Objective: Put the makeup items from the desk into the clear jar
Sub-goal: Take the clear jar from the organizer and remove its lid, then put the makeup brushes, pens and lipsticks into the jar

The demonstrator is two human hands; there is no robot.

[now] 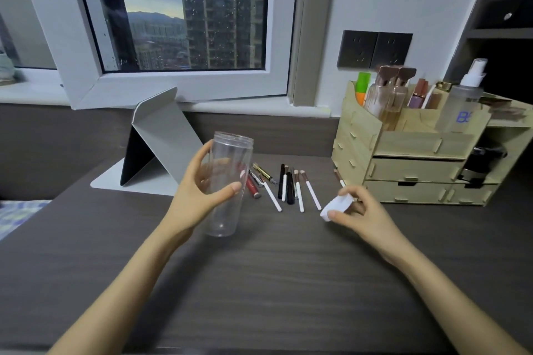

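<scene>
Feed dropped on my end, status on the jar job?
Left hand holds clear jar, lid off, empty. Right hand holds white lid. Makeup brushes and pencils on desk, none loaded. Nothing in the way.

Both forearms out, left hand (202, 190) and right hand (356, 212) curled

Jar (227, 181) left of brushes (291, 187) on desk (259, 282); organizer (403, 150) right, stand (161, 141) behind.

Clear jar (227, 184) in left hand (199, 196)
</scene>
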